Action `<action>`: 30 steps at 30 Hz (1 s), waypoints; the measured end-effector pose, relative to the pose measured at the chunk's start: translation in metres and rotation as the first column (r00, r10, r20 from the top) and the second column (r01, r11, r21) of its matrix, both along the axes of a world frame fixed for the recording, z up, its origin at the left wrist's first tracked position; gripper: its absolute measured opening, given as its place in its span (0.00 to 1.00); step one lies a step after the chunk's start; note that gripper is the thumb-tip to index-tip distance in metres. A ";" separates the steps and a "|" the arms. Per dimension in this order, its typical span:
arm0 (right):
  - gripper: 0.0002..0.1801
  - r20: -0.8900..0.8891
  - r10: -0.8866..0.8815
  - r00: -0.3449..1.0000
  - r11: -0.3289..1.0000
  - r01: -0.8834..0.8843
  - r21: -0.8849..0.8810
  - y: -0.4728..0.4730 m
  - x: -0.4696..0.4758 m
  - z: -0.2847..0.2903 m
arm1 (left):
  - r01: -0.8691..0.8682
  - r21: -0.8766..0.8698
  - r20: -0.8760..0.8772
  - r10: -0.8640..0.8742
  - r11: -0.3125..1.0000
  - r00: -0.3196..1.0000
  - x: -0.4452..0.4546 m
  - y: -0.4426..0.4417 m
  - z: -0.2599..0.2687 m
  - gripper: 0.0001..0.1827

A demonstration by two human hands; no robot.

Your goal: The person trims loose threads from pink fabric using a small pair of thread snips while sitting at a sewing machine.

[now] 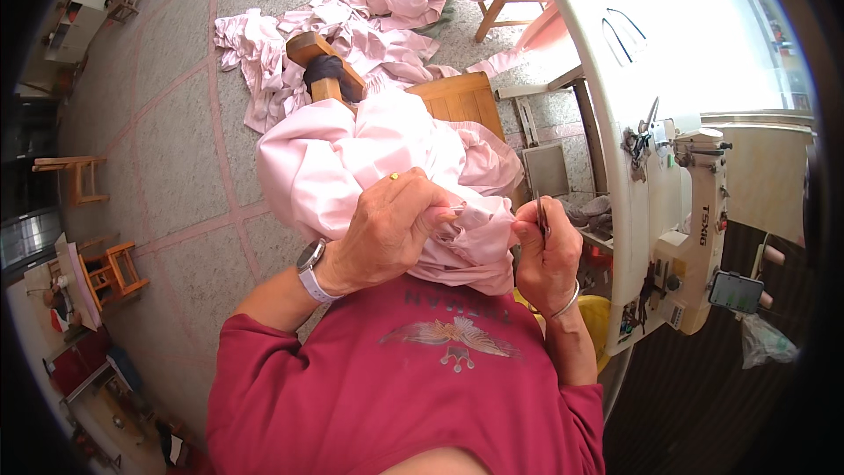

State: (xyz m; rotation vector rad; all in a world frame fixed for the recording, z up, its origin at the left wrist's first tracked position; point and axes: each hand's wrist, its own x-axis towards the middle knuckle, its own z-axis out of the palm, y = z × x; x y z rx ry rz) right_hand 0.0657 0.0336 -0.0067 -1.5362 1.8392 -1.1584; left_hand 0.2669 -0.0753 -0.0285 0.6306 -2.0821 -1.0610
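My left hand (389,231), with a watch at its wrist, pinches an edge of pale pink fabric (389,138) in front of my chest. On the other side, my right hand (548,252) grips the same fabric between thumb and finger. A slim dark metal tool, apparently thread snips (542,216), is also held in that hand, its blade pointing up. Gathered, elastic-looking edges show on the fabric, which is bunched over my lap and spreads over a wooden seat (461,102). The exact spot under my left fingertips is partly hidden.
To the right stands a white sewing table (610,89) with an industrial sewing machine (695,224), scissors (649,122) and a mounted phone (736,291). Ahead, a heap of pink fabric (356,26) lies on the floor beyond a wooden post (323,76). Wooden stools (115,270) stand left.
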 end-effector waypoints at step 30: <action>0.18 -0.157 0.232 0.960 0.951 -0.258 -0.169 0.022 0.006 0.015 | 0.168 0.303 -0.162 -0.123 0.938 0.979 0.025 -0.008 -0.006 0.15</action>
